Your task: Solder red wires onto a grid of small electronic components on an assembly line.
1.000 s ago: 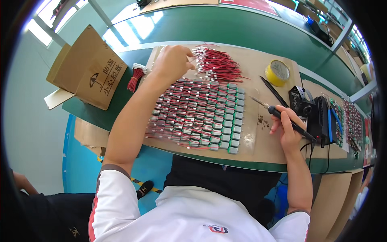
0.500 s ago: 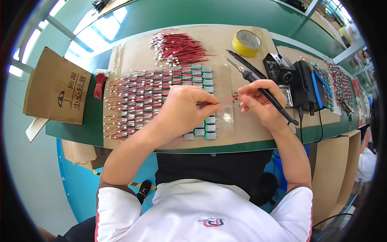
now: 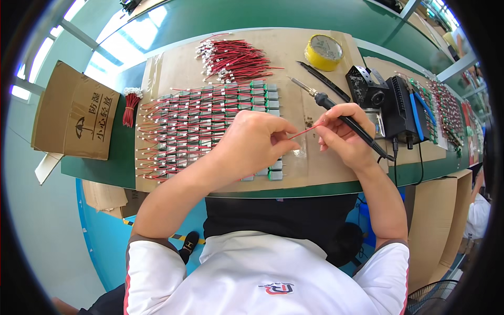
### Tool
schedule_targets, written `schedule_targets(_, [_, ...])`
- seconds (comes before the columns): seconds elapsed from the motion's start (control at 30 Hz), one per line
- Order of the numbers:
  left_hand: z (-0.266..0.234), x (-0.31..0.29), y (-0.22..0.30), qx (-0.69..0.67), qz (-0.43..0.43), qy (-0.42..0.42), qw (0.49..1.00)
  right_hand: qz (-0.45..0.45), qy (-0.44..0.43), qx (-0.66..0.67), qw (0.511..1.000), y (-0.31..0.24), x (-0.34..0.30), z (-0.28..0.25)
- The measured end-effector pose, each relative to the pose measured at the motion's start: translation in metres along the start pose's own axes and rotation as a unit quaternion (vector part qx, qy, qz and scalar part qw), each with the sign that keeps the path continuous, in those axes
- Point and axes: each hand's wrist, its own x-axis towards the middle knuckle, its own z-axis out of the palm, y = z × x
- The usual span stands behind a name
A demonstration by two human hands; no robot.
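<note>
A thin red wire [image 3: 304, 131] stretches between my two hands above the cardboard-covered bench. My left hand [image 3: 257, 137] is closed in a pinch on one end of it. At the other end, the fingertips of my right hand [image 3: 346, 134] pinch the wire. A black soldering iron [image 3: 353, 124] also lies across my right hand, its metal tip pointing up and left, away from the wire. Beneath my left hand are rows of small motors [image 3: 210, 113] with green ends and red and black leads. My left hand hides some of them.
A loose pile of red leads with white connectors [image 3: 236, 59] lies at the back. Nearby are yellow tape [image 3: 324, 51], black tweezers [image 3: 323, 81] and a soldering station [image 3: 391, 105] with blue-handled pliers [image 3: 417, 115]. A tied lead bundle [image 3: 129, 107] and cardboard box [image 3: 73, 113] are at left.
Both hands have shifted slightly, the left one to the right, still holding the wire. The wire slants more steeply, and the soldering iron has moved slightly with my right hand.
</note>
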Motion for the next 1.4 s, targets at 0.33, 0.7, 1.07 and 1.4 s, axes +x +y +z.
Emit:
schedule_targets(0.33, [0.003, 0.003, 0.002, -0.002, -0.006, -0.024, 1.000, 0.017, 0.011, 0.029, 0.999, 0.000, -0.001, 0.000])
schedule_targets(0.7, [0.001, 0.009, 0.003, -0.127, -0.097, -0.024, 0.987, 0.020, -0.029, -0.013, 0.999, -0.002, -0.003, 0.001])
schedule_targets(1.07, [-0.049, 0.002, -0.046, 0.100, -0.009, 0.059, 0.993, -0.044, -0.038, -0.111, 0.992, -0.006, -0.001, -0.012])
schedule_targets(1.4, [-0.040, -0.005, -0.068, 0.075, 0.109, 0.069, 0.989, -0.037, -0.066, -0.170, 0.982, -0.007, -0.006, -0.013])
